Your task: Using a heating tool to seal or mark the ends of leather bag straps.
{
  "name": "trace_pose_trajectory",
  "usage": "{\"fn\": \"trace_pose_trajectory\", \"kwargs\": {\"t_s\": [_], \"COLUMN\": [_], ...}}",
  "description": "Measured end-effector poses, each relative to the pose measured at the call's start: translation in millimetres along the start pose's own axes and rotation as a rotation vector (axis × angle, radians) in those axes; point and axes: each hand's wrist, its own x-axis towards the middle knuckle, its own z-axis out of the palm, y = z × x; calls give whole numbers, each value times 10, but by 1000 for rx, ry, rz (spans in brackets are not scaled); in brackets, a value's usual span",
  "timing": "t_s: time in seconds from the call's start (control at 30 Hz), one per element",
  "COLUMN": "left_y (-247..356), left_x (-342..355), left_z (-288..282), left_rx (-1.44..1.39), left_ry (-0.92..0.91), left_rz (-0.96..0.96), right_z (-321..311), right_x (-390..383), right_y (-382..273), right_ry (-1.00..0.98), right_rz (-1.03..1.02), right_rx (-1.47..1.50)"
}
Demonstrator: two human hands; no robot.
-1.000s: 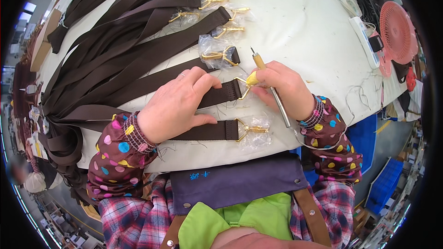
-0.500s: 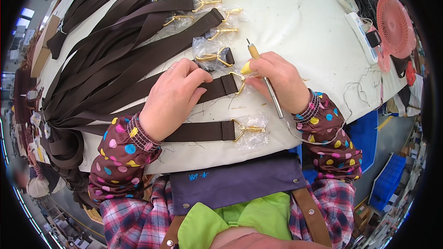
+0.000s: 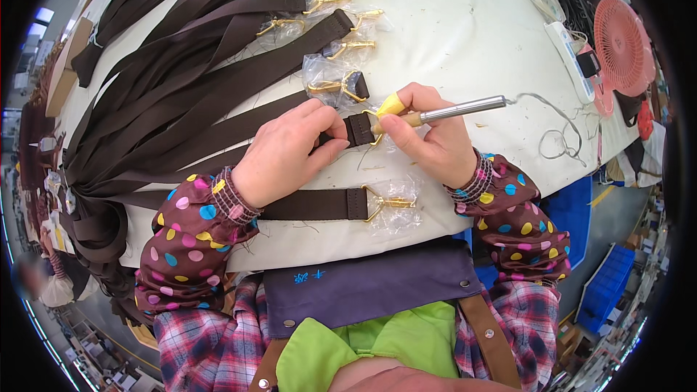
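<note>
My left hand is closed on a dark brown webbing strap, pinching it between thumb and fingers just behind its stitched end. A gold metal buckle sits at that end. My right hand grips a corded pen-shaped tool with a wooden part and a metal tube. The tool lies nearly level, its tip end toward the strap end; whether the tip touches cannot be made out. Something yellow covers my right index fingertip. Below lies another strap with a plastic-wrapped gold buckle.
Several more brown straps with bagged gold buckles fan out to the far left on the white table. A white power strip and a pink fan stand at the far right. A blue crate is on the floor.
My right hand has swung the tool from upright to nearly level, tip end toward the strap. My left hand has moved right and now pinches the strap near its end.
</note>
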Motion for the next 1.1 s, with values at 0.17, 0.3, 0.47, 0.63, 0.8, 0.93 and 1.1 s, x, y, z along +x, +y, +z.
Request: {"fn": "trace_pose_trajectory", "kwargs": {"t_s": [0.17,0.3,0.47,0.63,0.8,0.93,1.1], "left_y": [44,-3,-9,113,78,43,74], "left_x": [-6,-16,-47,-42,-79,-99,-76], "left_z": [40,28,-114,-76,72,30,42], "left_rx": [63,174,-4,-40,260,254,117], "left_ry": [52,0,-135,-53,46,16,83], "left_rz": [41,116,78,-81,120,175,13], "right_z": [86,63,47,51,31,2,-27], "right_x": [-18,-14,-38,-46,-28,-30,-51], "right_y": [107,57,67,84,48,38,155], "right_ry": [79,32,20,30,-56,-99,34], "right_rz": [-74,47,67,146,192,142,-137], "right_rx": [-69,59,84,160,97,10,-141]}}
